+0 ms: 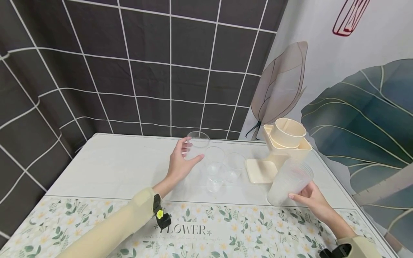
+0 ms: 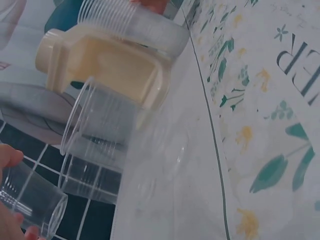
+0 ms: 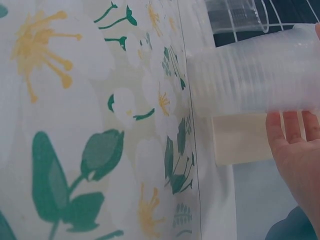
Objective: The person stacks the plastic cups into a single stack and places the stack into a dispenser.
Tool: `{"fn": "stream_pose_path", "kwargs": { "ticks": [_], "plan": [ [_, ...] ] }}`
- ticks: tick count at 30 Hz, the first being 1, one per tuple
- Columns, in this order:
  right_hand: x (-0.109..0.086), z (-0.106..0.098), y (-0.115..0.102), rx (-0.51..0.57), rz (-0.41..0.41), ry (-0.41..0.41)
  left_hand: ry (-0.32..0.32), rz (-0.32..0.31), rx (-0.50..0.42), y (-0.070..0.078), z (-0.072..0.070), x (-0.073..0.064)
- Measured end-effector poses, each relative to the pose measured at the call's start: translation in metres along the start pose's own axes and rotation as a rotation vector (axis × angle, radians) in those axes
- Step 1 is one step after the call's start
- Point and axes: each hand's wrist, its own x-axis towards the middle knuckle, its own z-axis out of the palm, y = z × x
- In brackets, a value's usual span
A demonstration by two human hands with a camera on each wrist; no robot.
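Note:
A clear plastic cup (image 1: pixel 199 140) is in my left hand (image 1: pixel 181 162) near the table's back edge, with thumb and fingers around its side. The left wrist view shows the same cup (image 2: pixel 35 200) at lower left, past the fingertips (image 2: pixel 12 156). On the right, my right hand (image 1: pixel 311 200) grips a tilted stack of nested clear plastic cups (image 1: pixel 288 183). In the right wrist view, its fingers (image 3: pixel 295 127) lie against the stack (image 3: pixel 255 75). Several clear cups (image 1: pixel 235 166) stand close together between my hands.
A beige plastic stand (image 1: pixel 261 171) with a round holder (image 1: pixel 288 132) on top stands at the back right, just behind the cup stack. A floral mat (image 1: pixel 193 233) covers the table's front. A dark grid-patterned cloth (image 1: pixel 145 79) hangs behind the white tabletop (image 1: pixel 129 161).

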Motion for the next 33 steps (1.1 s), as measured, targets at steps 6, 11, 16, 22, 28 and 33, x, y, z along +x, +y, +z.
{"fn": "stream_pose_path", "kwargs": {
  "ticks": [6, 11, 16, 22, 28, 33],
  "plan": [
    [0.000, -0.001, 0.001, -0.001, -0.002, -0.005, 0.019, 0.050, -0.022, 0.008, 0.003, -0.002],
    [0.000, -0.001, 0.001, -0.006, -0.007, -0.007, 0.018, 0.075, -0.053, 0.016, 0.006, -0.003],
    [0.000, 0.000, 0.000, -0.011, -0.011, -0.009, -0.001, 0.090, -0.066, 0.022, 0.010, -0.004],
    [0.000, 0.000, 0.000, -0.004, -0.017, -0.012, -0.024, 0.106, -0.076, 0.028, 0.014, -0.006],
    [0.000, 0.000, 0.000, -0.007, -0.016, -0.011, -0.033, 0.118, -0.084, 0.037, 0.018, -0.008],
    [-0.001, 0.000, 0.000, -0.003, -0.016, -0.011, -0.058, 0.134, -0.108, 0.045, 0.023, -0.009]
  ]
}}
